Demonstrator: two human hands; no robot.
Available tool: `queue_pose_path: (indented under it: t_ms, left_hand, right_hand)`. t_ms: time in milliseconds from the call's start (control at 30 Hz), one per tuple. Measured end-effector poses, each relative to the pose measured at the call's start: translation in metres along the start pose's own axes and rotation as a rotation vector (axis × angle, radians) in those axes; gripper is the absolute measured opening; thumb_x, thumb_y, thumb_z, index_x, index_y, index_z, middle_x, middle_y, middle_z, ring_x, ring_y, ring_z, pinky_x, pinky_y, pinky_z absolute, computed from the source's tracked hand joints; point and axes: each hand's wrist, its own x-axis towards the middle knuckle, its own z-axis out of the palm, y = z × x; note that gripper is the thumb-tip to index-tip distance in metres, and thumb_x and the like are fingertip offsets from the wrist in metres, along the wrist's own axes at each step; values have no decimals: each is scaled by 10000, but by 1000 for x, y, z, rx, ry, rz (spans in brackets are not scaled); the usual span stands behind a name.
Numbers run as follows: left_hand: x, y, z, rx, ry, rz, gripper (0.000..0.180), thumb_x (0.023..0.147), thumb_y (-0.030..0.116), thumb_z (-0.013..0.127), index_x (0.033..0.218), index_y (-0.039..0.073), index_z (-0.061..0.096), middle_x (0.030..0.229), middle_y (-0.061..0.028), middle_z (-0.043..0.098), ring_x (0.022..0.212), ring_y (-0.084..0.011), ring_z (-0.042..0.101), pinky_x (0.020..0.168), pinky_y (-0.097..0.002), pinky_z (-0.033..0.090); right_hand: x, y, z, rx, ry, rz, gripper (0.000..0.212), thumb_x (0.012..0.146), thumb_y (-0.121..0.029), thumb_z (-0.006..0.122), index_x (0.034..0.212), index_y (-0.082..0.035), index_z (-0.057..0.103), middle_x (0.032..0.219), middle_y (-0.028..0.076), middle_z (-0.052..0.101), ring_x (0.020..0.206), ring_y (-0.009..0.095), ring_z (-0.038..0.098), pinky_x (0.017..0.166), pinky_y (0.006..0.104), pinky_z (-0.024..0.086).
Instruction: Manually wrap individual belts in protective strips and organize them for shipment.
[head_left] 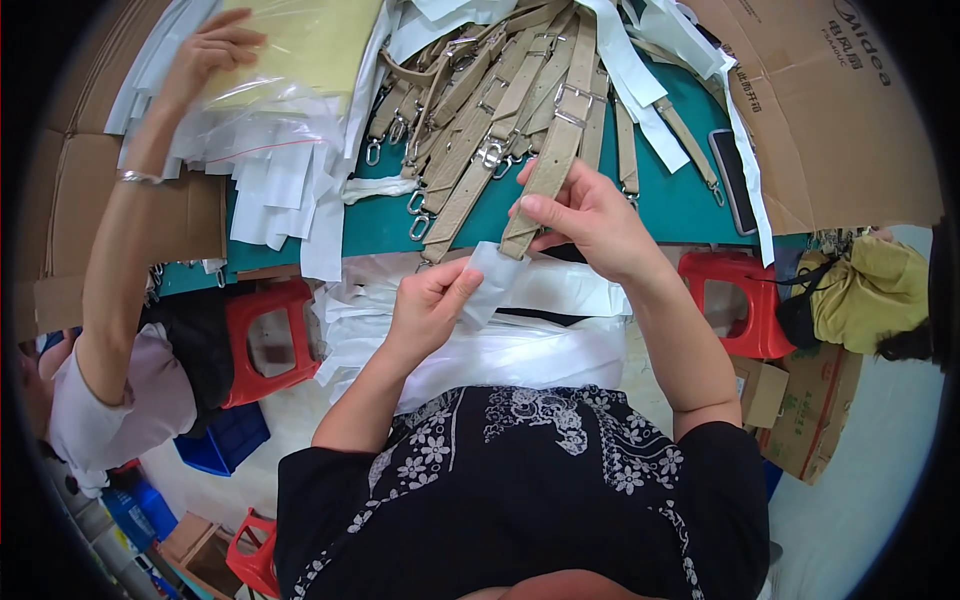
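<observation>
My right hand (595, 215) is closed on a beige leather strap (547, 182), thumb on its face and fingers behind. That strap runs up to a metal buckle (574, 103) at the far side. In my left hand (430, 315) a strip of thin white paper (492, 283) is pinched between thumb and fingers. The strip meets the strap's near end; whether it wraps around behind cannot be seen. Just beyond both hands lies a heap of similar beige straps (455, 205) with silver buckles and clip hooks.
A green table (385, 225) carries the straps, white paper strips (640, 110) and a phone (733, 180). Cardboard (820, 150) stands at the right. On the left, a co-worker's arm (125, 250) reaches over plastic-wrapped yellow sheets (310, 50). Red stools (735, 300) stand under the table's edge.
</observation>
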Motion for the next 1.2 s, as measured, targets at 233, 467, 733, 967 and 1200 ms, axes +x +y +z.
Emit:
queue_pose_path:
  t_ms: [233,467,733,967,1200]
  left_hand:
    - [13,-7,10,-45,-5,133,267,901,187,496,1001,-38,597,788,22,592,700,-34,484,612,-178,399]
    - [17,5,13,-44,84,47,259,889,193,516,988,-29,607,764,8,605,690,-40,493,605,-192,414]
    - [12,2,4,205,187,165,199,859,161,556,888,-26,619,680,-12,602,617,-44,488,547,-206,408]
    - [-1,21,-11,152,308,164,231,883,180,526,892,-29,625,720,8,591,666,-39,487,593,-189,403]
    - [3,24,4,17,271,294,221,882,145,515,1012,-8,607,763,-22,622,707,-81,553,624,-197,437]
  right_hand:
    - [6,10,-16,220,-44,134,286,807,-166,621,1046,-68,500,807,-18,553,744,55,558,631,217,517]
    - [1,18,6,-33,-21,122,219,778,-119,642,981,-63,583,908,0,577,761,71,535,688,220,430]
    - [30,23,-22,562,-73,200,473,904,-487,319,1112,-115,524,942,9,598,806,120,577,642,237,450]
    - [18,-16,2,259,74,-199,262,891,-235,488,1080,-62,546,897,35,608,753,112,596,631,239,493]
    - [-4,8,23,457,-161,71,288,881,-231,487,1079,-27,535,1015,80,596,954,203,564,845,341,444]
